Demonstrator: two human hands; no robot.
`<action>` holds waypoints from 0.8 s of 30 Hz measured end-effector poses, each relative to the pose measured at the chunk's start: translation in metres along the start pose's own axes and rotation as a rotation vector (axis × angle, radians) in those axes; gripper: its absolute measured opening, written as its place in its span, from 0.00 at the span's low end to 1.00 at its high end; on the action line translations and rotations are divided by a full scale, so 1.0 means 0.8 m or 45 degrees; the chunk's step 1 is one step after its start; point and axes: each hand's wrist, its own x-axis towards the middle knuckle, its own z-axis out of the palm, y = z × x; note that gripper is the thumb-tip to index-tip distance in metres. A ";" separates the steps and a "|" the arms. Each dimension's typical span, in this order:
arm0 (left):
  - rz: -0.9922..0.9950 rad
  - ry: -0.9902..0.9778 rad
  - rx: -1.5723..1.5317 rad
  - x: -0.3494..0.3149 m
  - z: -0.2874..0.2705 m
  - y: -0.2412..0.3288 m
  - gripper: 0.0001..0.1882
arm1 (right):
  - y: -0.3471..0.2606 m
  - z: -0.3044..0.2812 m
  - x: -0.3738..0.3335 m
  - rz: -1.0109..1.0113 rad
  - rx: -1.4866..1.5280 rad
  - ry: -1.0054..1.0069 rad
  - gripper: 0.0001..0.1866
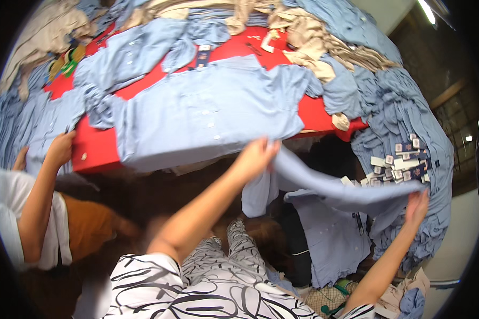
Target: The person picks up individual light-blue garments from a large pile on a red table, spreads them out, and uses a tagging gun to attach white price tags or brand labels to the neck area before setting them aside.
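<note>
My left hand (256,155) is closed on one end of a light blue garment (324,178), blurred by motion. At the other end, my right hand (416,206) grips the cloth, so it stretches slack between them off the table's front edge. Whether it is a whole shirt or part of one I cannot tell. Just beyond my left hand, a light blue button shirt (202,109) lies spread on the red table (98,151), its lower part draping over the edge. Another blue shirt (332,239) with a dark tag hangs below the stretched cloth.
Several hang tags (404,166) lie on a heap of blue shirts (399,111) at the right. Beige garments (303,37) pile up at the back. On the left, a co-worker's hand (62,149) touches another blue shirt (48,122). Green and yellow items (72,59) lie far left.
</note>
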 end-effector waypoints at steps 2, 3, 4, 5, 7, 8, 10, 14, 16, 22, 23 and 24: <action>0.305 0.167 0.285 0.044 -0.086 0.137 0.25 | -0.073 0.071 0.093 -0.048 0.066 -0.127 0.15; 0.533 0.092 -0.065 0.062 -0.141 0.175 0.18 | -0.096 0.132 0.129 -0.076 0.088 -0.343 0.16; 0.567 0.254 0.059 0.063 -0.184 0.237 0.18 | -0.109 0.198 0.143 -0.168 0.099 -0.440 0.17; 0.741 0.350 -0.023 0.046 -0.199 0.296 0.17 | -0.125 0.254 0.143 -0.188 0.109 -0.442 0.17; 0.814 0.592 0.013 0.008 -0.267 0.378 0.05 | -0.129 0.349 0.143 -0.229 0.157 -0.510 0.17; 0.910 0.530 -0.009 -0.009 -0.316 0.389 0.12 | -0.129 0.382 0.149 -0.244 0.186 -0.570 0.16; 0.872 0.582 -0.110 -0.032 -0.341 0.385 0.21 | -0.100 0.410 0.166 -0.323 0.226 -0.590 0.15; 0.697 0.693 0.231 -0.108 -0.399 0.305 0.31 | 0.056 0.536 0.064 -0.204 0.228 -0.925 0.15; 0.419 0.827 0.367 -0.145 -0.398 0.233 0.20 | 0.133 0.531 0.050 -0.065 0.148 -0.904 0.14; -0.137 0.956 0.438 -0.234 -0.324 -0.005 0.06 | 0.324 0.471 -0.058 0.515 -0.323 -0.842 0.07; -0.286 0.990 0.268 -0.234 -0.313 -0.032 0.08 | 0.350 0.451 -0.062 0.473 -0.440 -0.830 0.07; -0.325 1.072 0.269 -0.235 -0.305 -0.053 0.07 | 0.365 0.442 -0.060 0.484 -0.484 -0.824 0.07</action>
